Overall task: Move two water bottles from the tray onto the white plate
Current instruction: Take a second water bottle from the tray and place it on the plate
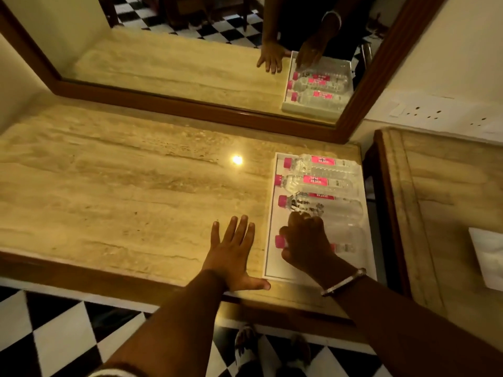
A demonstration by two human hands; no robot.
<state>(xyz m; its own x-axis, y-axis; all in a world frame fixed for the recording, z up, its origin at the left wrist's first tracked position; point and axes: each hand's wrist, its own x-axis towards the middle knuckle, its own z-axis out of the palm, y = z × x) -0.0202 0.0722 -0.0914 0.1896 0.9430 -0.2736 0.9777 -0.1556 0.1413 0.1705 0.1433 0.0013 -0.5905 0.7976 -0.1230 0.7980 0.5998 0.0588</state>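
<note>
A white tray (272, 240) lies at the right end of the marble table, holding several clear water bottles with pink caps, all on their sides. My right hand (304, 240) curls over the nearest bottle (344, 242), thumb beside its pink cap and fingers on its far side, next to the third bottle (340, 209). The nearest bottle still rests in the tray, largely hidden by my hand. Two more bottles (321, 183) lie further back. My left hand (234, 254) rests flat on the table left of the tray, fingers spread. No clear white plate shows.
A wood-framed mirror (190, 104) stands behind the table and reflects the tray and hands. A second marble-topped table (435, 200) sits close on the right, with a white flat object (487, 257) cut off by the frame edge. The floor below is checkered.
</note>
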